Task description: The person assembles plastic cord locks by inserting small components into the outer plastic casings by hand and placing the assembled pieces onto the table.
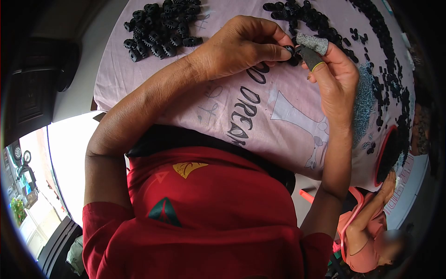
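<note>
My left hand (251,49) pinches a small black plastic piece (290,50) between thumb and forefinger. Close against it is my right hand (335,76), its thumb and forefinger closed at the same piece. A black cover with a yellow band (312,59) sits on the right thumb, and a grey fabric cover (312,44) wraps the right forefinger. The fingers hide much of the piece, so its exact kind is unclear. Beyond my left forearm lies a pile of black toothed plastic pieces (155,35) on the pink printed cloth (204,111).
More black pieces (306,16) are heaped behind my hands, with many smaller ones (390,79) spread along the right side. A blue-grey textured patch (364,104) and a red-rimmed black container (386,156) are at right. Another person (364,242) sits at the lower right.
</note>
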The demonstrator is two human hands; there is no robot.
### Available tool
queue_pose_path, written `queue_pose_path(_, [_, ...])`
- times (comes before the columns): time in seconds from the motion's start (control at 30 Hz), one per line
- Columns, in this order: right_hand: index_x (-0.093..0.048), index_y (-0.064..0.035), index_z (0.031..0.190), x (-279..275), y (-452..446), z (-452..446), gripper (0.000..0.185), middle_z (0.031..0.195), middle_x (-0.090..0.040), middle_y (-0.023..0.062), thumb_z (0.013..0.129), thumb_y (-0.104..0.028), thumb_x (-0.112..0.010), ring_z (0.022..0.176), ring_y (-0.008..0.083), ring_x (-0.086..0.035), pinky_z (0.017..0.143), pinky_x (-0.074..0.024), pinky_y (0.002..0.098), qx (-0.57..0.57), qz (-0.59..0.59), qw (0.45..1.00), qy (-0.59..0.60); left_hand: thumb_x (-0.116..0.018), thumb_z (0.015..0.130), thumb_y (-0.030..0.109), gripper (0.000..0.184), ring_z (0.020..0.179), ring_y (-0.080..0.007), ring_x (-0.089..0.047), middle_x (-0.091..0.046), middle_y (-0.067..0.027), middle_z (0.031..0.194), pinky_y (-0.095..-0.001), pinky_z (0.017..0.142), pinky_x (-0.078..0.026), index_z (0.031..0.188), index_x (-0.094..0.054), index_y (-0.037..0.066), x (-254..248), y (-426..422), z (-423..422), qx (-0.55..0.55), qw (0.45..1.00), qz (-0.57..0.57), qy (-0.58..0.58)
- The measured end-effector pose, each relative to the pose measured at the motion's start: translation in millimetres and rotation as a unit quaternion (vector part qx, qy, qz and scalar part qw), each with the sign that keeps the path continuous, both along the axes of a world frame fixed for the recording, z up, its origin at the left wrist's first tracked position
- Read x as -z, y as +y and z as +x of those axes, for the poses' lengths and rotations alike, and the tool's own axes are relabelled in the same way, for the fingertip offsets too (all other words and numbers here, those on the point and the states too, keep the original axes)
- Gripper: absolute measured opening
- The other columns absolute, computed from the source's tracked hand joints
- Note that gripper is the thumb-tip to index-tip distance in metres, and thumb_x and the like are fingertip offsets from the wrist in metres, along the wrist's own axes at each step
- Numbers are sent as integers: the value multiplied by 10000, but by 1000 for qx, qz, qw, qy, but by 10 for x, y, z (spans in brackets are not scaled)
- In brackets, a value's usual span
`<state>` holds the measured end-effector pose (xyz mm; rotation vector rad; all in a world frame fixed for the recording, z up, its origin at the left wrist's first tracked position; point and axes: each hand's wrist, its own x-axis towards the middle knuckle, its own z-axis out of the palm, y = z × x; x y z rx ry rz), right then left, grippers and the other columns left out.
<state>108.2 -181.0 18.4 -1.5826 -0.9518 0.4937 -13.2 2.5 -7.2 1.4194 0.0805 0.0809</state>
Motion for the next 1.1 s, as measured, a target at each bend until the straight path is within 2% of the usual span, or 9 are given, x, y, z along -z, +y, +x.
queue_pose_path(0.17, [-675, 44, 1130, 33, 11, -8, 269, 989, -693, 30, 880, 46, -576, 896, 60, -622, 806, -509, 219, -8, 7, 1000, -13, -706, 922, 110, 195, 886, -69, -628, -679, -12, 973, -227, 815, -519, 1093, -687, 18, 0, -1, -7, -5, 1000, 9, -7])
queue_pose_path(0.57, [-683, 38, 1128, 23, -1, -27, 255, 953, -694, 16, 887, 25, -601, 843, 46, -614, 750, -502, 195, 7, -6, 1000, -9, -715, 919, 119, 208, 886, -62, -633, -685, -10, 987, -220, 807, -525, 1102, -692, 22, -14, -7, -14, -10, 1000, 19, -3])
queue_pose_path(0.9, [-678, 46, 1127, 20, 22, -49, 248, 969, -707, 40, 892, 46, -598, 895, 70, -642, 802, -525, 216, -11, 6, 1000, -27, -719, 917, 125, 219, 877, -58, -628, -685, -14, 984, -218, 796, -522, 1102, -689, 11, 2, -6, -10, -10, 1000, 6, -4])
queue_pose_path(1.1, [-688, 39, 1098, 6, 14, -26, 216, 943, -706, 25, 892, 40, -620, 855, 51, -634, 765, -519, 202, -21, -16, 999, -19, -720, 916, 118, 201, 856, -55, -628, -690, -13, 957, -213, 787, -518, 1081, -698, 6, 4, -5, -16, -12, 1000, 26, 2])
